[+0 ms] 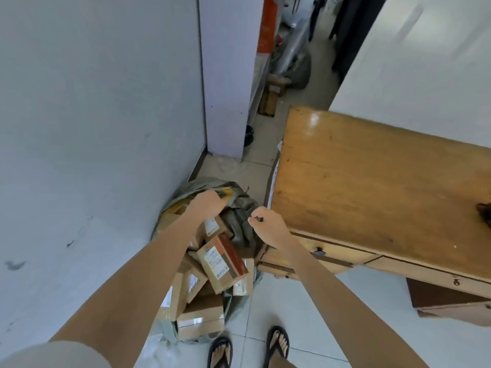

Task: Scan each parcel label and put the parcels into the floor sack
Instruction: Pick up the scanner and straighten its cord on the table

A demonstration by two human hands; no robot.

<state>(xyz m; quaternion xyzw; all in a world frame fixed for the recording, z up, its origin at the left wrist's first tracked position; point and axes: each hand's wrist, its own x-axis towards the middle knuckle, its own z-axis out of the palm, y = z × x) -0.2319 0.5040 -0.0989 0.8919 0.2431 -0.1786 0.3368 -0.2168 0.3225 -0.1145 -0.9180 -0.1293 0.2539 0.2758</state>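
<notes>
A grey-green floor sack (240, 211) lies open on the tiles between the white wall and the wooden desk. Several brown cardboard parcels with white labels fill it; the topmost parcel (221, 264) lies tilted with its label facing up. My left hand (208, 201) grips the sack's far rim, fingers curled over the fabric. My right hand (265, 221) pinches the sack's right edge next to the desk corner. No scanner shows in either hand.
The wooden desk (372, 187) with drawers stands to the right, a dark object (485, 215) at its right edge. A white wall (93, 128) closes the left side. My sandalled feet (247, 349) stand just in front of the sack. Clutter fills the corridor (287, 65) behind.
</notes>
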